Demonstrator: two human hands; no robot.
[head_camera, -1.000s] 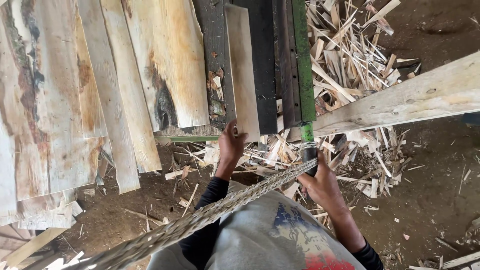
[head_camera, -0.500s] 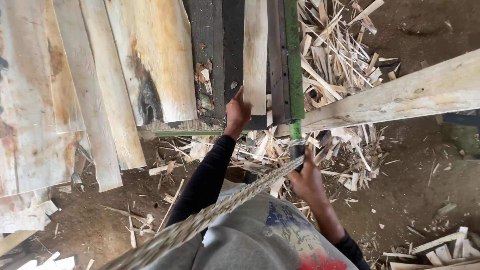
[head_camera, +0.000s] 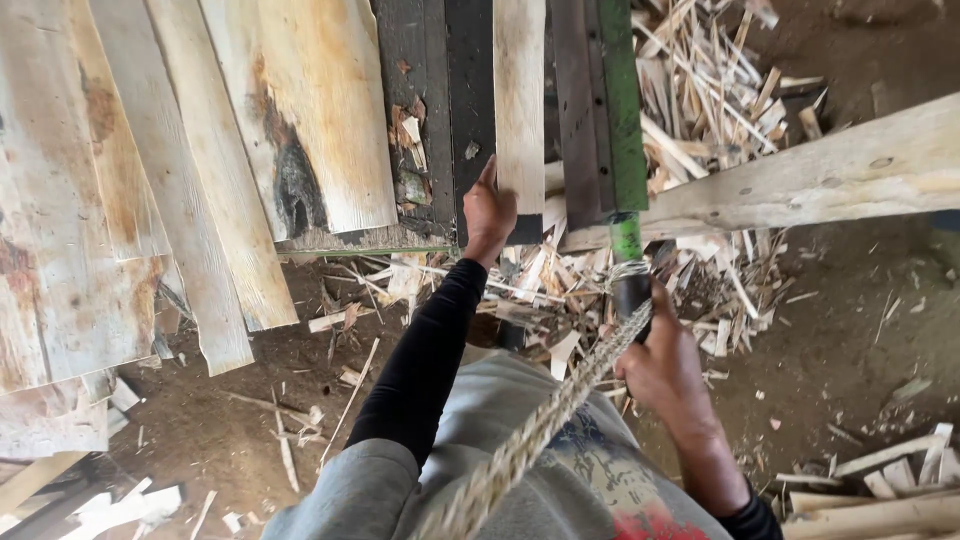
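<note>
My left hand (head_camera: 489, 213) presses on the near end of a narrow pale wooden board (head_camera: 519, 100) lying on a dark machine bed (head_camera: 440, 110). My right hand (head_camera: 665, 365) grips a dark handle (head_camera: 630, 290) at the end of a green lever bar (head_camera: 620, 90) beside the bed. A braided rope (head_camera: 540, 430) runs from the handle down across my grey shirt. The black sleeve of my left arm is stretched forward.
Wide rough planks (head_camera: 150, 170) lie stacked at the left. A long pale beam (head_camera: 820, 175) crosses at the right. Wood offcuts and splinters (head_camera: 710, 110) are heaped beyond the lever and under the bed. More scraps (head_camera: 890, 490) lie on the dirt at lower right.
My left hand has moved forward with the narrow board along the dark bed. My right hand stays on the lever handle, and the view has shifted closer.
</note>
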